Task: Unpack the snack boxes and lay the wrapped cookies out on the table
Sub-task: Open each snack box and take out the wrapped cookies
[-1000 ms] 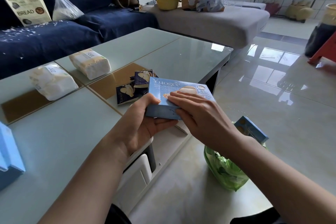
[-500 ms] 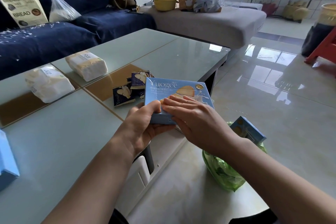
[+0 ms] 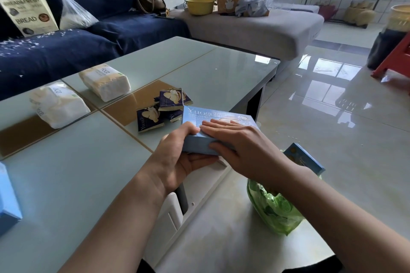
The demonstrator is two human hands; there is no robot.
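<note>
Table (image 3: 66, 184) fills the left and centre. Snack box (image 3: 219, 122) sits over the table's near-right edge, at 3 o'clock from table centre. Left hand (image 3: 177, 157) under and around the box's near-left end; right hand (image 3: 241, 146) flat on its top, thumb on the near side. Wrapped cookies (image 3: 164, 108) lie on the table just beyond the box, at its 11 o'clock. Two tissue packs (image 3: 105, 81) farther out at 10 o'clock, side by side. Bag (image 3: 275, 210) on the floor at 5 o'clock from the box, a second box (image 3: 304, 157) standing in it. Sofa (image 3: 111, 29) behind the table at 12 o'clock.
</note>
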